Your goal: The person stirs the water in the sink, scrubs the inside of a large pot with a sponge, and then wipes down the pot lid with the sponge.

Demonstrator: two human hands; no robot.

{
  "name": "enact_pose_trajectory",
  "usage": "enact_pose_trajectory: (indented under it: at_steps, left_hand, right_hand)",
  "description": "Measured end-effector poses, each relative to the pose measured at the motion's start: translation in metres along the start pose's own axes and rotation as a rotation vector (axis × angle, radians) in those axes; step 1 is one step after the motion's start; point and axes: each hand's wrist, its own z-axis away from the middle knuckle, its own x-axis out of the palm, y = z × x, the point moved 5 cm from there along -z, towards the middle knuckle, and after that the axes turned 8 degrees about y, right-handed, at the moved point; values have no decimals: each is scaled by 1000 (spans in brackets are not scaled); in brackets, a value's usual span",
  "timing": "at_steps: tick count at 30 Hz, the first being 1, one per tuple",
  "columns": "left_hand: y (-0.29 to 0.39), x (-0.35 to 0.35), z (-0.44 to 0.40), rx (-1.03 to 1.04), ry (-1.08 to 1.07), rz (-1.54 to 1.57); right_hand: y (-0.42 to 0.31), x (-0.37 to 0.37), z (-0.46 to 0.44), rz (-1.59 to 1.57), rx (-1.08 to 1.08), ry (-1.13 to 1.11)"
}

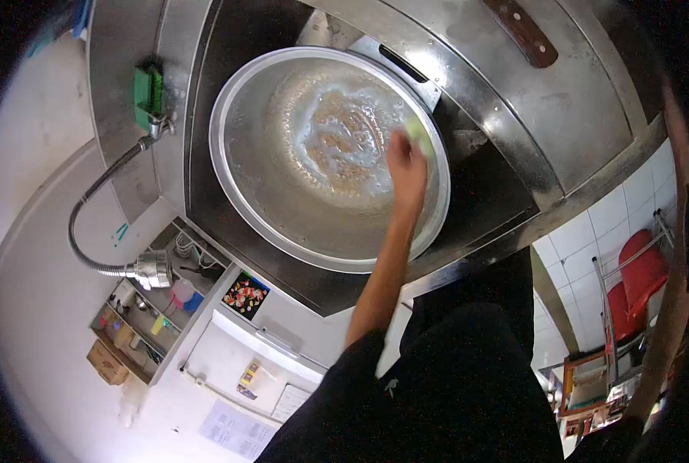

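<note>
A large round metal basin (236, 147) rests tilted in the dark sink (314, 289), foamy water pooled over its bottom. Over the right part of the basin is my left hand (406, 166), its fingers closed on a yellow-green sponge (415, 131). Hand and sponge are smeared by motion, and the sponge is at or close to the basin's inner wall; exact contact cannot be told. What looks like my right arm (661, 347) runs along the far right edge, and its hand is lost beyond the dark border.
A wooden handle (526, 35) lies on the steel counter (584, 92). Left of the sink are a green holder (148, 96) and a flexible metal hose (74, 224) ending in a spray head (153, 270). Red stools (638, 270) stand on the tiled floor at right.
</note>
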Motion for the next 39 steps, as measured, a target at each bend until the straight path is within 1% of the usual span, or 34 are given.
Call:
enact_pose_trajectory:
  at_steps: [2,3,4,5,6,7,8,9,10,11,12,13,14,16,18,19,20,21,22,23,24,25,26,27,28,29,30,31,32,33,35,36,37,39]
  left_hand:
    - [-75,-61,82,-21,-152,-180]
    - [-66,-108,100,-230,-463,-618]
    - [-93,-176,109,-201,-441,-575]
    - [-100,-238,86,30,-570,-887]
    - [-117,-304,47,-11,-644,-1055]
    - [-106,-324,-8,165,-770,-1529]
    - [-93,-343,-63,392,-909,-1978]
    - [-42,-326,-107,614,-912,-2037]
    - [-71,-370,-178,916,-568,-1935]
    - [1,-303,-181,1298,-650,-2101]
    - [44,-262,-190,1166,-690,-1986]
    - [60,-244,-193,1030,-715,-1872]
    - [47,-253,-181,1012,-711,-1872]
    - [10,-300,-161,565,-350,-1565]
    - [-93,-345,-72,863,-406,-2012]
    - [-177,-362,-29,489,-424,-1840]
    - [-162,-298,33,245,-422,-1693]
    - [-126,-216,69,-121,-547,-1532]
    - [-103,-153,90,-196,-478,-1268]
    - [-90,-96,89,-223,-477,-1081]
    - [-84,-56,76,250,-195,-823]
    - [-60,-32,40,16,-150,-480]
    - [-36,-5,-5,-203,-125,-131]
    - [-48,-2,-59,-79,70,-33]
    - [-4,-11,-96,-56,297,109]
    - [10,-30,-134,-202,441,300]
    - [-11,-78,-177,-6,455,298]
    - [-31,-125,-217,190,464,298]
    - [-32,-134,-217,181,476,301]
    - [-29,-139,-218,115,539,380]
    - [-12,-144,-217,-14,664,531]
    - [-1,-145,-219,-73,724,610]
    - [2,-147,-221,-134,783,689]
    - [8,-108,-207,68,990,248]
  right_hand:
    - [-15,-16,-7,-49,-45,53]
    - [-26,-17,-7,-67,-56,57]
    - [-32,-21,-8,-49,-81,51]
    - [-38,-23,-7,-44,-109,41]
    - [-43,-23,-4,-44,-143,36]
    - [-42,-20,-1,-47,-137,44]
    - [-33,-18,0,-61,-91,149]
    - [-20,-17,0,-66,-51,255]
    - [-11,-14,1,-139,-69,302]
    - [-14,-20,4,-127,-69,295]
    - [-20,-21,3,-46,-36,213]
    - [-24,-19,-1,28,-10,135]
    - [-25,-19,-3,18,-20,128]
    - [-25,-21,-6,16,-136,32]
    - [-32,-26,-6,-2,-122,2]
    - [-29,-27,-6,-6,-99,0]
    - [-15,-26,2,15,-65,-20]
    - [5,-22,8,46,-14,-48]
    - [32,-11,12,88,46,-79]
    - [58,-8,20,175,120,-135]
    - [93,-1,28,269,184,-199]
    - [115,7,35,331,227,-242]
    - [102,0,27,312,94,-239]
    - [81,-4,29,290,174,-43]
    - [74,-5,24,315,220,-112]
    - [70,-7,21,339,267,-190]
    - [69,-8,20,341,245,-193]
    - [69,-9,20,332,159,-159]
    - [69,-9,20,322,77,-124]
    - [71,-10,20,324,66,-129]
    - [79,-11,19,192,190,-132]
    - [81,-10,20,183,224,-158]
    - [79,-10,16,211,18,-129]
    - [85,-10,19,155,139,-203]
